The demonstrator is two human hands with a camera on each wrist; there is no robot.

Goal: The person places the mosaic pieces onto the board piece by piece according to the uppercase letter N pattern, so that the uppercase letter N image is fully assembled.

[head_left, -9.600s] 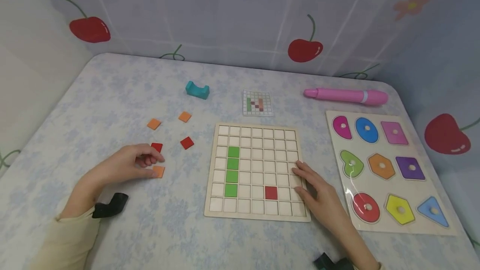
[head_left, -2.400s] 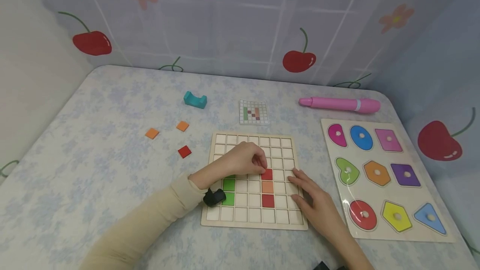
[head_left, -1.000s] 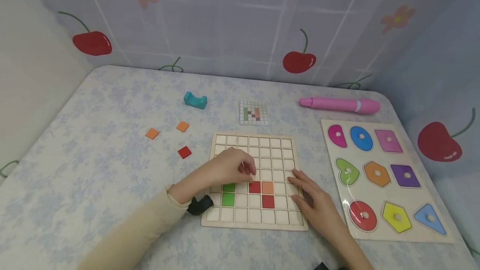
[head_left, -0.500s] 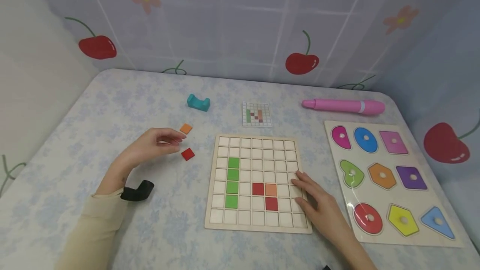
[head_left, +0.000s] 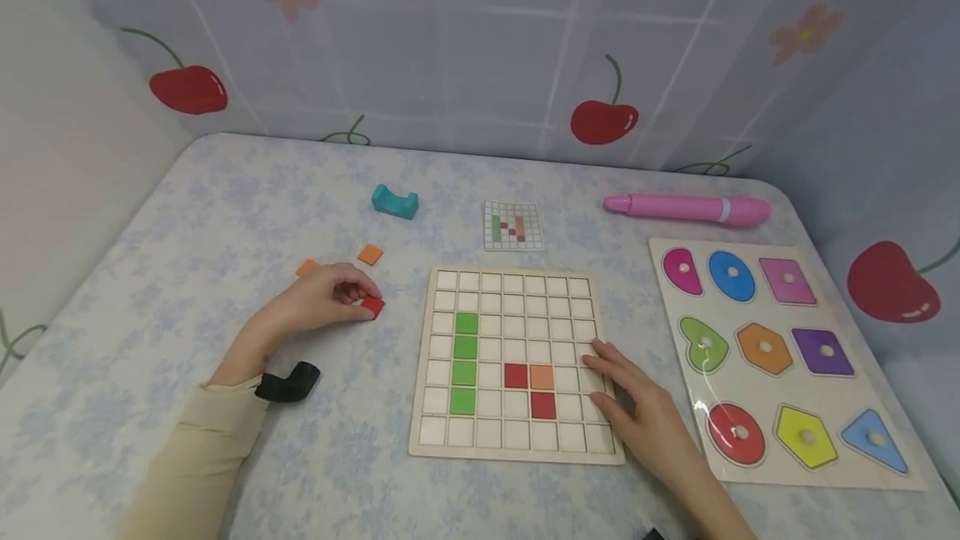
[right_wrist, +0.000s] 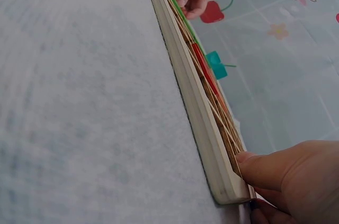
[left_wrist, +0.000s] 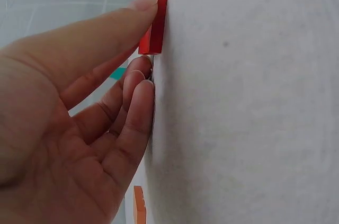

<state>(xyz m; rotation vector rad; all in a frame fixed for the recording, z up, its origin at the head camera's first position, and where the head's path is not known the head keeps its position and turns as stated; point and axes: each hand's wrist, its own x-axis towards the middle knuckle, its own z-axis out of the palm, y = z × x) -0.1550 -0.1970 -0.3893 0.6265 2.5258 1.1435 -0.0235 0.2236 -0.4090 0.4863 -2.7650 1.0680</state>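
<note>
My left hand [head_left: 318,300] pinches a small red square tile [head_left: 373,307] on the table, left of the wooden grid board. In the left wrist view the thumb presses one face of the red tile [left_wrist: 153,28], which is tipped up on the table, with a finger behind it. An orange tile [head_left: 307,267] is partly covered by this hand, and another orange tile [head_left: 370,254] lies just beyond. My right hand [head_left: 645,407] rests with loose fingers on the right rim of the grid board [head_left: 517,458]. The board holds a green column [head_left: 465,347], two red tiles [head_left: 543,405] and one orange tile [head_left: 542,377].
Behind the board lies a small pattern card [head_left: 513,226] with a coloured grid. A teal holder [head_left: 395,202] stands to its left, a pink pen-shaped object [head_left: 686,208] to its right. A knobbed shape puzzle [head_left: 780,390] lies at the right.
Over these seconds an orange and a red tile have been put on the board. The left hand has since gone back left and taken hold of another red tile. The right hand stays at the rim.
</note>
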